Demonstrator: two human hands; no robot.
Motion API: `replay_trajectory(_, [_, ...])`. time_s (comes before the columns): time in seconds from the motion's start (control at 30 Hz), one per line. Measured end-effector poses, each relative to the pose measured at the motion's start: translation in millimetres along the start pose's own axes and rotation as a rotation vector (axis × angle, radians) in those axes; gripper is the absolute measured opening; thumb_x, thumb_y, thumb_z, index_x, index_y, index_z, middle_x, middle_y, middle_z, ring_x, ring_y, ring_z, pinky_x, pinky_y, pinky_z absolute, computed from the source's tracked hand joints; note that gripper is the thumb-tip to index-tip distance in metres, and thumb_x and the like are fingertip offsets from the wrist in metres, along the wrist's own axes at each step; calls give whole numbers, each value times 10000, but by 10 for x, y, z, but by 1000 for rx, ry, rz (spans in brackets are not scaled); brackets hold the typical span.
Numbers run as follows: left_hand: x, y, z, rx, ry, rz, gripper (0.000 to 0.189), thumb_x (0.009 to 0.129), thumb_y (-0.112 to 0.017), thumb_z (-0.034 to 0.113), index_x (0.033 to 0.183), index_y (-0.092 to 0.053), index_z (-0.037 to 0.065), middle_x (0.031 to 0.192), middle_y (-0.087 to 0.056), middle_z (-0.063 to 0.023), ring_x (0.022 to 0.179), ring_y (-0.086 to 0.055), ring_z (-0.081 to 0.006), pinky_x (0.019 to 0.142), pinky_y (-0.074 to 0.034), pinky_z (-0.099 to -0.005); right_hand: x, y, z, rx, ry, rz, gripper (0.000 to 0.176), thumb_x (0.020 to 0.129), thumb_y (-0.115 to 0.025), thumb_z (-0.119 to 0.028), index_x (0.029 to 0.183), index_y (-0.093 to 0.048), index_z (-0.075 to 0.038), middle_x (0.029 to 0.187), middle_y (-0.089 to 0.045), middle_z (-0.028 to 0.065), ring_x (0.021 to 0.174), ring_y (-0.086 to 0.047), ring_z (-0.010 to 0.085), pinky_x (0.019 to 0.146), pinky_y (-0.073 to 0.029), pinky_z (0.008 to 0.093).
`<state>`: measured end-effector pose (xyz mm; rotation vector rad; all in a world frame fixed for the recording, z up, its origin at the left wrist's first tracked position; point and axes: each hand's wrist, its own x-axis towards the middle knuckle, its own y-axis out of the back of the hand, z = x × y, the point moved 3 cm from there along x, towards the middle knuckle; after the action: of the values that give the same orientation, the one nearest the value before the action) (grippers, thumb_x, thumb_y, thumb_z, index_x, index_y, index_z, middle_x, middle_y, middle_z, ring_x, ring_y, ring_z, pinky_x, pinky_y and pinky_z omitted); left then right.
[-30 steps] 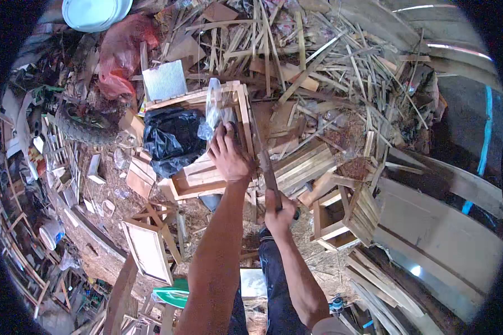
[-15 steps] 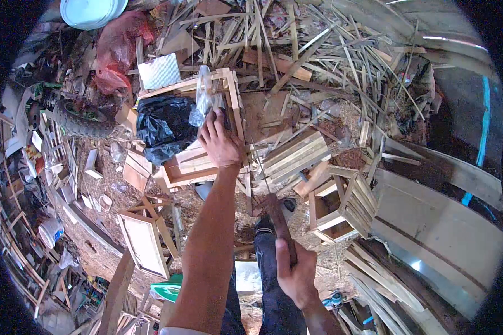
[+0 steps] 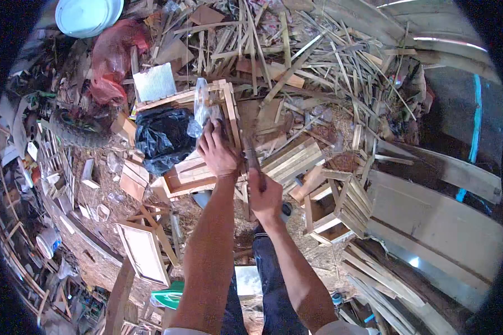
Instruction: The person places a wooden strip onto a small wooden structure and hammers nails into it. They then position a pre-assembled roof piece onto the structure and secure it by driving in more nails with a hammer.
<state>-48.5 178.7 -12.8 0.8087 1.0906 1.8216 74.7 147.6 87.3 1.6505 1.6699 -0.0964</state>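
My left hand presses down at the right end of a shallow wooden box, its fingers bent over a dark piece of wood that is mostly hidden. Just right of it, my right hand is closed around the wooden handle of a long, narrow tool that looks like a saw. The tool points away from me along the box's right side; its thin blade is hard to make out. A black plastic bag and a clear plastic bag lie on the box left of my left hand.
Slatted wood lies to the right, with an open wooden crate nearer me. Scrap strips are heaped at the back. A framed panel, a tyre and a red bag are on the left. Large boards lie far right.
My right hand has moved forward and left with the tool, from near my knees up beside the box. The left hand stays in place on the box, and the view has shifted slightly.
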Motion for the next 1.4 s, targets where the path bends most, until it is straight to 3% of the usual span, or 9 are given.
replay_trajectory(0.23, [35, 29, -23, -20, -42, 34, 599, 821, -503, 291, 1372, -431, 69, 1353, -470, -154, 1180, -453, -362, 1011, -305, -513, -7, 10, -70, 3, -63, 16, 510, 955, -536, -425, 694, -578, 11, 516, -483, 50, 480, -463, 143, 488, -373, 340])
replay_trajectory(0.43, [23, 28, -30, -28, 11, -21, 601, 818, -478, 239, 1391, -417, 69, 1368, -459, -168, 1206, -445, -361, 1020, -307, -513, -183, -102, 583, 790, -259, -28, 519, 965, -533, -438, 685, -549, -2, 570, -526, -7, 522, -456, 112, 471, -352, 327])
replay_trajectory(0.5, [-16, -19, -74, -33, -2, -2, 596, 831, -515, 292, 1384, -409, 98, 1350, -456, -156, 1203, -419, -373, 1029, -280, -506, -238, -168, 476, 579, -249, 33, 505, 966, -532, -435, 697, -563, -9, 561, -524, -2, 506, -475, 101, 471, -367, 280])
replay_trajectory(0.57, [-13, 65, -25, -70, -19, -2, 578, 847, -504, 284, 1385, -408, 97, 1352, -459, -155, 1210, -421, -372, 1036, -277, -507, -217, -114, 118, 38, 63, 158, 482, 965, -540, -425, 671, -549, -43, 532, -488, -12, 463, -459, 88, 440, -336, 249])
replay_trajectory(0.7, [7, 34, -23, -51, -19, 26, 577, 858, -499, 294, 1388, -396, 89, 1352, -466, -152, 1203, -437, -375, 1032, -283, -508, -501, 366, 35, 698, -328, 97, 465, 968, -536, -419, 659, -535, -72, 519, -485, -8, 433, -486, 98, 386, -367, 272])
replay_trajectory(0.83, [-6, 38, -14, -16, -20, 19, 619, 837, -501, 234, 1427, -362, 111, 1386, -443, -123, 1254, -414, -332, 1036, -291, -505, -1110, 797, -140, 336, -452, 69, 467, 971, -539, -411, 624, -434, -116, 498, -393, -30, 405, -391, 68, 382, -309, 256])
replay_trajectory(1.13, [-28, 41, -13, -42, -30, 0, 730, 746, -534, 281, 1430, -361, 94, 1401, -427, -144, 1234, -415, -352, 1032, -283, -510, -1794, 944, -589, -144, -335, -74, 453, 970, -543, -343, 673, -570, -2, 518, -511, 13, 468, -474, 86, 436, -367, 295])
replay_trajectory(1.27, [-43, 58, -54, -20, -25, -6, 652, 792, -494, 293, 1400, -405, 75, 1362, -465, -149, 1200, -446, -351, 1026, -295, -499, -1234, 455, -182, -106, -283, -63, 380, 951, -577, -304, 788, -643, 33, 538, -561, 49, 474, -506, 92, 440, -375, 291])
replay_trajectory(1.4, [0, 40, 6, -25, -17, 36, 573, 815, -495, 273, 1350, -468, 69, 1303, -510, -155, 1158, -473, -354, 1005, -315, -492, -947, -106, 354, -37, 187, 167, 147, 862, -661, -226, 873, -679, -81, 670, -657, 118, 603, -675, 285, 535, -516, 356])
